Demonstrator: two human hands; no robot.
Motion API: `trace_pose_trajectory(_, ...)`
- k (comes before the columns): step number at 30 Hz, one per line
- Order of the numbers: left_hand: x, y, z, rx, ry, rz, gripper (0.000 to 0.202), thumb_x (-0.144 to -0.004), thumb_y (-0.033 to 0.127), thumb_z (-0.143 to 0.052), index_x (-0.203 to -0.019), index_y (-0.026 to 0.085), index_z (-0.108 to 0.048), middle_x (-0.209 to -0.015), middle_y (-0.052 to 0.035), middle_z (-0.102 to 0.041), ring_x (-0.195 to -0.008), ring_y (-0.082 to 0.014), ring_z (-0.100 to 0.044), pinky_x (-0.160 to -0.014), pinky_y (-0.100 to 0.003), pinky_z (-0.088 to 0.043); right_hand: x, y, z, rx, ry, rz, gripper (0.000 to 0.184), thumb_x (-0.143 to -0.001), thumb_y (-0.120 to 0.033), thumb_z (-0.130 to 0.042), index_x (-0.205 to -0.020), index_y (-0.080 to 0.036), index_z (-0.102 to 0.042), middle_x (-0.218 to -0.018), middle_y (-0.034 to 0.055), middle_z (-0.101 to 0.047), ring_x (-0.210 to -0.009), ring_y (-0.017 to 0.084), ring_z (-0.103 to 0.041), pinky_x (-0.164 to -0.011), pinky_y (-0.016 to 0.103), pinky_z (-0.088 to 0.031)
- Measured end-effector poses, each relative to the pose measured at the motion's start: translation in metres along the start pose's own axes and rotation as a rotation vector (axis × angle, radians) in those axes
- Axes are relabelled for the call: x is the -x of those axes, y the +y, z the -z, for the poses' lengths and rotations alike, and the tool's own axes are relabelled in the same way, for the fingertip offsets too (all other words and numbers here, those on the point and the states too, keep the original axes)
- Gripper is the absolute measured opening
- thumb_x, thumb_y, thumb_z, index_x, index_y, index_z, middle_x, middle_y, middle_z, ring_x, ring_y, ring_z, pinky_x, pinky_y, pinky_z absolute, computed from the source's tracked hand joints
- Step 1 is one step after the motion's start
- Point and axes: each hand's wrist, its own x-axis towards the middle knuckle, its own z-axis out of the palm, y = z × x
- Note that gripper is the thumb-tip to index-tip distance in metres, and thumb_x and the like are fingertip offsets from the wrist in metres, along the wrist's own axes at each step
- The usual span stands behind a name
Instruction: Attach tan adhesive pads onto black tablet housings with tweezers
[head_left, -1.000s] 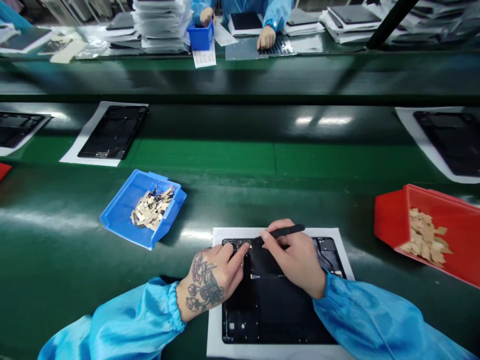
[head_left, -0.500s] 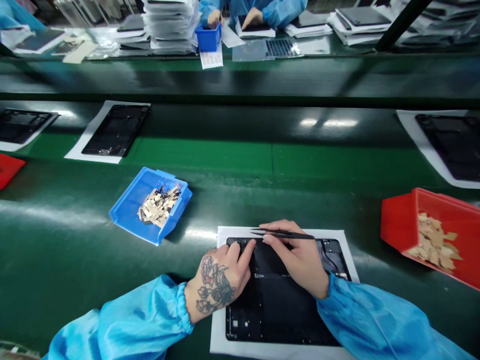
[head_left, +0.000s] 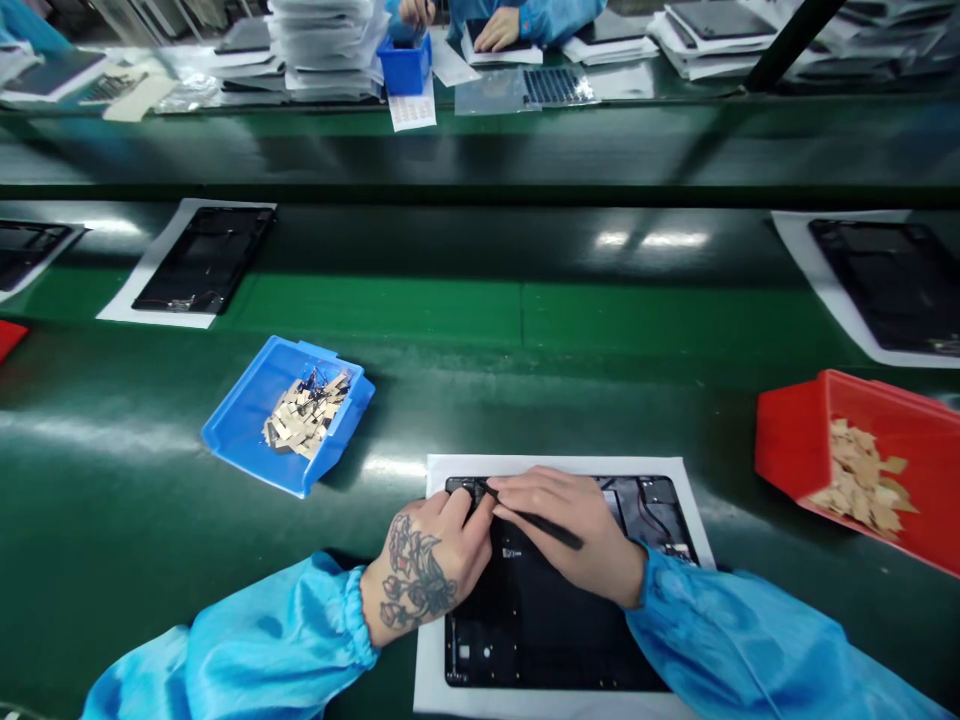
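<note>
A black tablet shell (head_left: pixel 570 620) lies open-side up on a white sheet (head_left: pixel 429 680) in front of me. My left hand (head_left: pixel 427 565), tattooed on its back, rests over the shell's upper left corner. Its fingers are bent and close together, and whatever may be between the tips is hidden. With my right hand (head_left: pixel 570 525) I grip black tweezers (head_left: pixel 551 530). Their tips point down at that same corner, close beside my left fingertips. A dark cable (head_left: pixel 654 508) shows in the shell's upper right part.
A blue bin (head_left: pixel 240 430) with small pale pieces stands left; a red bin (head_left: pixel 787 435) with tan pieces stands right. Farther back lie more tablet shells (head_left: pixel 206 255) on white sheets. Across the bench, a co-worker's hands (head_left: pixel 497 30) are near a blue box (head_left: pixel 405 68) and paper stacks.
My right hand has moved left and turned the tweezers, bringing their tips down to the shell's upper left corner. My left index finger has bent. The view has shifted slightly.
</note>
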Motion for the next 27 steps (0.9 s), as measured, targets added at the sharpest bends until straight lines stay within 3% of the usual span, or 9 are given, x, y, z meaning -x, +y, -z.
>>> trace_pose_trajectory(3,0.001,0.0,0.001,0.007,-0.008,0.012,0.023,-0.086,0.022,-0.046,-0.103,0.016,-0.06,-0.071,-0.0024,-0.051,-0.058,-0.0194,-0.053,-0.044,-0.031,-0.044,0.001,0.0,0.0,0.051,-0.067,0.074,0.025,-0.088,-0.012,-0.052,-0.103,-0.025,-0.068,-0.111,0.0061,-0.069,-0.096,0.021,-0.066,-0.082,0.037,-0.055)
trace_pose_trajectory(5,0.001,0.0,0.002,0.015,-0.013,0.02,0.025,-0.086,0.021,-0.045,-0.106,0.015,-0.059,-0.072,-0.0029,-0.052,-0.06,-0.0195,-0.054,-0.045,-0.031,-0.045,-0.001,0.0,-0.001,-0.022,-0.023,0.007,0.019,-0.088,-0.014,-0.056,-0.098,-0.024,-0.069,-0.105,0.0055,-0.071,-0.094,0.02,-0.066,-0.083,0.036,-0.055)
trace_pose_trajectory(8,0.001,0.0,0.002,0.028,0.002,0.029,0.034,-0.088,0.02,-0.043,-0.119,0.013,-0.055,-0.073,-0.0032,-0.053,-0.062,-0.019,-0.056,-0.047,-0.031,-0.047,-0.006,-0.003,0.0,-0.154,0.164,-0.258,0.005,-0.086,-0.023,-0.064,-0.089,-0.022,-0.068,-0.091,0.0045,-0.072,-0.084,0.019,-0.068,-0.077,0.032,-0.056)
trace_pose_trajectory(12,0.003,-0.002,0.001,0.046,0.024,0.023,0.041,-0.09,0.019,-0.043,-0.129,0.01,-0.048,-0.073,-0.0032,-0.054,-0.062,-0.0172,-0.057,-0.05,-0.028,-0.048,-0.012,-0.013,0.014,-0.255,0.422,-0.486,0.016,-0.085,-0.034,-0.064,-0.084,-0.018,-0.064,-0.073,0.0029,-0.066,-0.062,0.015,-0.065,-0.057,0.026,-0.055)
trace_pose_trajectory(15,0.005,-0.002,-0.001,0.051,0.021,0.005,0.04,-0.09,0.019,-0.042,-0.129,0.01,-0.048,-0.072,-0.0027,-0.053,-0.061,-0.0171,-0.057,-0.049,-0.028,-0.047,-0.013,-0.024,0.029,-0.333,0.546,-0.488,0.018,-0.083,-0.036,-0.066,-0.084,-0.018,-0.061,-0.069,0.0012,-0.065,-0.055,0.013,-0.061,-0.054,0.026,-0.054)
trace_pose_trajectory(21,0.009,-0.004,-0.006,-0.036,0.004,-0.013,0.04,-0.093,0.021,-0.037,-0.13,0.014,-0.049,-0.073,-0.0032,-0.052,-0.059,-0.0166,-0.058,-0.048,-0.026,-0.046,0.002,-0.039,0.067,-0.28,0.781,-0.371,0.014,-0.083,-0.033,-0.067,-0.083,-0.021,-0.061,-0.082,0.0037,-0.068,-0.054,0.013,-0.059,-0.053,0.028,-0.052)
trace_pose_trajectory(27,0.011,-0.01,0.008,0.142,-0.091,0.005,0.037,-0.095,0.027,-0.036,-0.128,0.022,-0.054,-0.077,-0.0027,-0.053,-0.061,-0.0148,-0.059,-0.052,-0.025,-0.047,0.046,-0.029,0.09,-0.211,0.796,-0.412,0.017,-0.083,-0.034,-0.068,-0.083,-0.018,-0.062,-0.07,0.0021,-0.064,-0.055,0.013,-0.058,-0.052,0.026,-0.05)
